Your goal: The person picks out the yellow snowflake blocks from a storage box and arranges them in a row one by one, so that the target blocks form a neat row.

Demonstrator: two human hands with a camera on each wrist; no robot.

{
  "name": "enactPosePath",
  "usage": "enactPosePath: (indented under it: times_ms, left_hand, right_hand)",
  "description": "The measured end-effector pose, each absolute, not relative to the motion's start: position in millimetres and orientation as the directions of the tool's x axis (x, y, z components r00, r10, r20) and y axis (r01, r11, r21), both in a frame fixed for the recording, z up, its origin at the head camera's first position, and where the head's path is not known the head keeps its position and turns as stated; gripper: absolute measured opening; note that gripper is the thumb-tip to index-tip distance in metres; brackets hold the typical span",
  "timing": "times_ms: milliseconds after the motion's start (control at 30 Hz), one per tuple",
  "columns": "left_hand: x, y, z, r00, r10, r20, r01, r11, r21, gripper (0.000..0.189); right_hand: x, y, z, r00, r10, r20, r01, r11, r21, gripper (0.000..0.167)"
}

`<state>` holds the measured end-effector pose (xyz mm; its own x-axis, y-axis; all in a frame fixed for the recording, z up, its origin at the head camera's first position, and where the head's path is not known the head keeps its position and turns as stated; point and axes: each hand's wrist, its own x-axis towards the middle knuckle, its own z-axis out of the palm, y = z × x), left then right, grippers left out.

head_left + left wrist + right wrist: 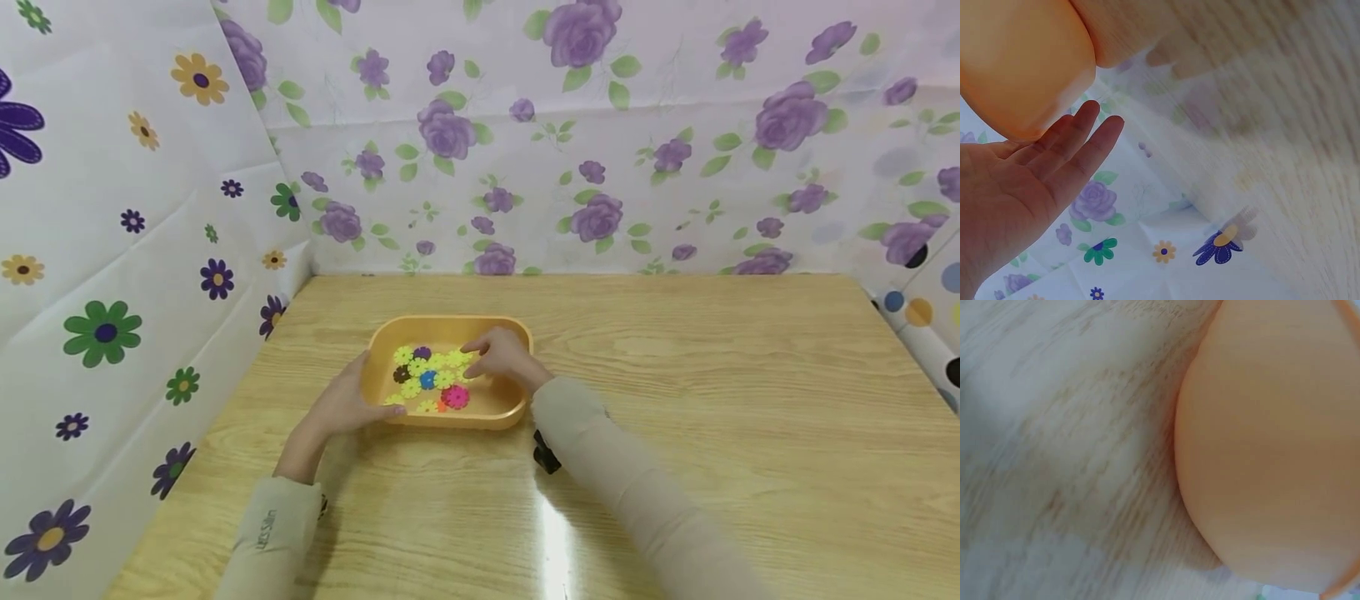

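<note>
An orange-yellow plastic tray [450, 422] with rounded corners stands on the table. Inside lie several snowflake-shaped building discs, mostly yellow, along with a pink disc [455, 397], a blue disc [428, 380], a purple disc [422, 353] and a dark brown disc [402, 374]. My left hand [347, 400] holds the tray's left end, thumb over the near rim and fingers along the outer wall [1029, 69]. From the right, my right hand [504, 357] reaches into the tray, thumb and index finger apart over yellow discs [457, 358]. The right wrist view shows the tray's outside, not the hand.
The wood-grain table [720, 400] extends right of the tray. Floral cloth [645, 167] hangs behind the table, with another flowered sheet [150, 275] along the left. A small black object [547, 454] shows beside the right sleeve.
</note>
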<state>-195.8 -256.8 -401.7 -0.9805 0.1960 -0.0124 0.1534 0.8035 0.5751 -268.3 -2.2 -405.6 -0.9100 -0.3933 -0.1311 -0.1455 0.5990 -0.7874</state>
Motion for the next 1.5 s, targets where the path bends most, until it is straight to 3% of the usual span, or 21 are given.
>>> enactPosePath:
  times_ms: [200, 667, 1067, 1500]
  left_hand:
    - [-193.7, -259.1, -404.0, -0.982, 0.185, -0.040, 0.130, 0.813, 0.568, 0.111]
    - [-194.2, -257.4, -403.4, -0.985, 0.160, -0.064, 0.097, 0.823, 0.560, 0.112]
    - [-195.2, -257.5, -401.7, -0.984, 0.168, -0.064, 0.106, 0.831, 0.547, 0.111]
    - [-196.4, -258.4, -404.4, -0.984, 0.162, -0.068, 0.098, 0.828, 0.552, 0.112]
  right_hand:
    - [-267.0, -8.8, -409.8, -0.926, -0.321, -0.200, -0.037, 0.603, -0.797, 0.037]
    - [-271.6, -12.1, -418.0, -0.936, -0.256, -0.240, 0.004, 0.676, -0.737, 0.037]
    - [-276.1, -16.1, -425.3, -0.941, -0.289, -0.173, -0.111, 0.751, -0.651, 0.030]
    - [-276.1, -15.4, -424.6, -0.948, -0.282, -0.149, -0.117, 0.742, -0.660, 0.019]
